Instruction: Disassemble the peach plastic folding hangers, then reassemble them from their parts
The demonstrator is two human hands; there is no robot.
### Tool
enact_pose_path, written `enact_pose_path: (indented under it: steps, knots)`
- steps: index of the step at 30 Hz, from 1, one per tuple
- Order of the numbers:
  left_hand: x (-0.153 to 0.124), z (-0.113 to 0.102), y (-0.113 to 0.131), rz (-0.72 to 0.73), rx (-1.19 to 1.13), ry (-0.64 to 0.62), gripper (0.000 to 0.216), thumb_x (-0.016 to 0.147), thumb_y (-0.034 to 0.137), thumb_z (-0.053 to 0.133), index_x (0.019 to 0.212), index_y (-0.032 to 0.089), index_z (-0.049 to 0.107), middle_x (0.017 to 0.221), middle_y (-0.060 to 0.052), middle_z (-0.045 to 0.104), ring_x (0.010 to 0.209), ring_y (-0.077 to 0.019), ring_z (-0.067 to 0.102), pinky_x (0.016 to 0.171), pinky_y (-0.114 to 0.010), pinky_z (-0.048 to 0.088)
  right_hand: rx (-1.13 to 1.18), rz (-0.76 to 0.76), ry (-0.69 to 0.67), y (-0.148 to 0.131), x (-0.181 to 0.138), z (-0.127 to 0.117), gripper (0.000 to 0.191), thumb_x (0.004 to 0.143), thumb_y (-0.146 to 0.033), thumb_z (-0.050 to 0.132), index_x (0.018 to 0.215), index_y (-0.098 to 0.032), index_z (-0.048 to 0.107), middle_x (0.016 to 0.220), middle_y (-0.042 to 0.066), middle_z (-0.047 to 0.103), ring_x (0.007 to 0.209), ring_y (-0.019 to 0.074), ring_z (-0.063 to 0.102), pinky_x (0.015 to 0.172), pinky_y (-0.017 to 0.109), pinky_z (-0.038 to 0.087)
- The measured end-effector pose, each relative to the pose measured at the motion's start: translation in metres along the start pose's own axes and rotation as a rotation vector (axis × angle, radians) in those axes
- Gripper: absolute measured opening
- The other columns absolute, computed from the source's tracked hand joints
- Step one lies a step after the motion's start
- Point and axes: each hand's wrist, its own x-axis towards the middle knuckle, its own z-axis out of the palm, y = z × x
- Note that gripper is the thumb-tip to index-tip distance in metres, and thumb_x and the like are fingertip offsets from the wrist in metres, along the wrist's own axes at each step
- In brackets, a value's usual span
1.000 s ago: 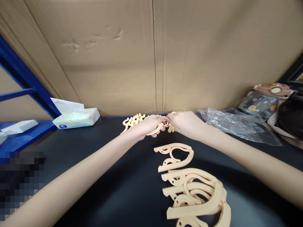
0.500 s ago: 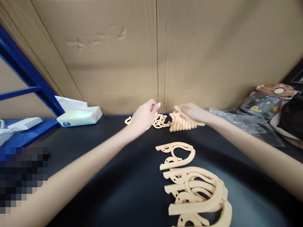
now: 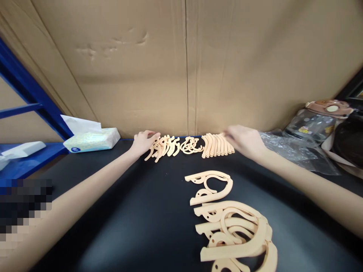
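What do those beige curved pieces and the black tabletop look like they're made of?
Beige curved pieces: likely moulded plastic or rubbery foam, matte; uniform colour, thick flat edges, clean cut-outs. Black tabletop: smooth mat or laminate with a soft sheen; the light reflects broadly off it. Neither is certain.

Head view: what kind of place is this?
Likely a small workshop or packing bench: black work surface backed by brown cardboard sheets, blue metal shelf frame, rows of tan curved cut-out pieces.

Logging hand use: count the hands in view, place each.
2. Left hand at the left end of the far row of tan pieces; right hand at its right end. No others show.
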Motion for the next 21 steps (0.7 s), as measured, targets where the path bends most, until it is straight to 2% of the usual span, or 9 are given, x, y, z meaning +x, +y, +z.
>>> enact_pose_path:
  steps: [4,8,11,15,21]
  knots:
    - [-0.032,0.0,0.005,0.035,0.056,-0.118,0.081,0.076,0.069,0.042,0.135,0.013,0.043,0.139,-0.021,0.043,0.129,-0.0416,0.035,0.1,-0.052,0.03,-0.017,-0.122,-0.108,-0.003,-0.019,0.007,0.03,0.094,-0.024,0.031,0.099,-0.016,0.059,0.089,0.01,0.068,0.077,0.0199,0.061,0.061,0.027,0.038]
    - [-0.059,0.004,0.008,0.15,0.099,-0.225,0.105,0.059,0.069,0.062,0.143,0.017,0.027,0.15,-0.02,0.024,0.135,-0.0437,0.02,0.105,-0.055,0.024,0.092,-0.087,-0.234,-0.006,-0.024,0.01,0.025,0.092,-0.021,0.035,0.101,-0.017,0.058,0.094,0.009,0.067,0.081,0.02,0.062,0.062,0.026,0.04]
    - [-0.062,0.007,0.006,0.226,0.112,-0.252,0.09,0.072,0.057,0.054,0.143,0.014,0.022,0.152,-0.02,0.015,0.139,-0.0378,0.012,0.108,-0.052,0.02,0.156,-0.072,-0.261,-0.009,-0.023,0.011,0.023,0.091,-0.02,0.038,0.102,-0.018,0.058,0.094,0.008,0.067,0.08,0.0194,0.062,0.064,0.026,0.042]
    - [-0.05,0.01,0.0,0.277,0.118,-0.267,0.069,0.081,0.037,0.041,0.14,0.008,0.023,0.152,-0.022,0.014,0.141,-0.0315,0.009,0.111,-0.048,0.017,0.22,-0.074,-0.283,-0.013,-0.022,0.011,0.023,0.092,-0.02,0.037,0.1,-0.017,0.058,0.096,0.008,0.067,0.082,0.019,0.063,0.067,0.028,0.045]
    - [-0.047,0.007,0.003,0.339,0.129,-0.272,0.067,0.083,0.035,0.04,0.14,0.008,0.022,0.151,-0.022,0.015,0.141,-0.0326,0.011,0.111,-0.049,0.017,0.299,-0.106,-0.293,-0.013,-0.022,0.014,0.027,0.093,-0.019,0.034,0.107,-0.016,0.056,0.107,0.01,0.064,0.092,0.0199,0.062,0.074,0.03,0.047]
